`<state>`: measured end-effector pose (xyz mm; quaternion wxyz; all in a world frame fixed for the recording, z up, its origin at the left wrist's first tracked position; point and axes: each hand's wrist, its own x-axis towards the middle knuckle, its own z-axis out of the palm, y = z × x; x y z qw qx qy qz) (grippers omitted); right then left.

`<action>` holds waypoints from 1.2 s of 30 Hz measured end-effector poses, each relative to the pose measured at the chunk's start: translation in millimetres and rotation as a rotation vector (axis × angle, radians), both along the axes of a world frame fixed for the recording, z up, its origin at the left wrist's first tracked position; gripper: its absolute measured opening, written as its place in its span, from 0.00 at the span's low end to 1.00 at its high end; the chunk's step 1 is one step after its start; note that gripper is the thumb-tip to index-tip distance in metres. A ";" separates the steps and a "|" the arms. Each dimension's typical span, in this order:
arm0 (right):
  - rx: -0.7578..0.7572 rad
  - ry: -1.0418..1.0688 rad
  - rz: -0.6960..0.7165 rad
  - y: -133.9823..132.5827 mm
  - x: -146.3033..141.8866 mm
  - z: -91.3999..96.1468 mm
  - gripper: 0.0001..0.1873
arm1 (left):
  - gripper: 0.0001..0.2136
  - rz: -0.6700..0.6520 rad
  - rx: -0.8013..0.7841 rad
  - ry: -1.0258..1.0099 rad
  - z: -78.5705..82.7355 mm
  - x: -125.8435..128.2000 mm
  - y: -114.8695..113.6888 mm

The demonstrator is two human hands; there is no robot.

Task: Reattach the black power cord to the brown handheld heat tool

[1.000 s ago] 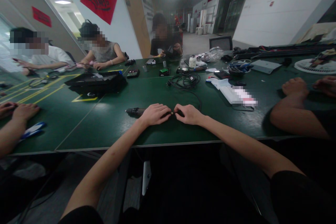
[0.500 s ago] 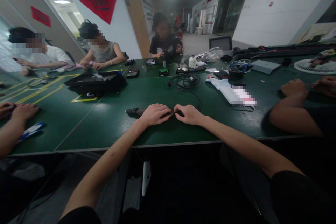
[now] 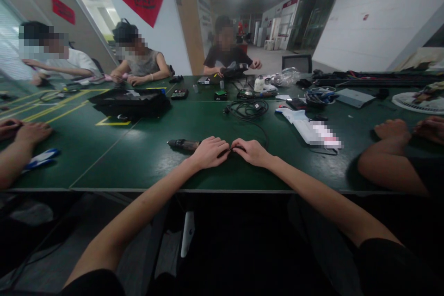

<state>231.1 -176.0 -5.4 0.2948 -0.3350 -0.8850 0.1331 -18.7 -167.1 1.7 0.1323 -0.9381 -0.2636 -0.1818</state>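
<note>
My left hand (image 3: 208,151) lies closed over a dark, stick-shaped tool (image 3: 181,144) on the green table (image 3: 145,162); the tool's tip pokes out to the left of my hand. Its fingertips meet those of my right hand (image 3: 251,151), which is closed in a pinch on a small dark part I cannot make out. A black cable (image 3: 248,110) runs from a coil behind my hands down toward my right hand.
A black bag (image 3: 130,103) lies at mid left and a white packet (image 3: 305,126) at mid right. Other people's arms rest on the table at the left edge (image 3: 19,148) and right edge (image 3: 391,148). Three more people sit at the far side.
The view has tilted down a little, so the table sits higher in the picture. My hands stay together on the tool. The person at the far end has spread their arms.
</note>
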 end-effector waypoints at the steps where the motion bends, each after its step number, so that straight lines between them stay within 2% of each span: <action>1: -0.002 -0.001 0.008 0.7 0.2 -0.3 0.08 | 0.11 0.002 0.001 -0.004 -0.2 -0.4 -0.3; 10: -0.013 -0.020 0.050 8.8 2.6 -2.9 0.09 | 0.12 -0.046 -0.041 -0.019 2.7 -9.5 0.6; 18: 0.023 -0.094 0.038 3.0 2.3 0.6 0.10 | 0.13 -0.057 -0.075 -0.032 3.0 -11.0 3.9; 27: 0.036 -0.135 0.009 7.7 1.3 3.3 0.11 | 0.15 0.045 -0.002 0.002 0.2 -11.8 3.2; 31: 0.023 -0.164 -0.007 26.7 6.8 3.2 0.11 | 0.15 0.031 -0.026 0.010 -3.7 -8.0 22.2; 36: 0.021 -0.163 -0.116 73.5 15.1 6.7 0.10 | 0.15 0.058 -0.036 -0.006 -5.7 7.2 77.1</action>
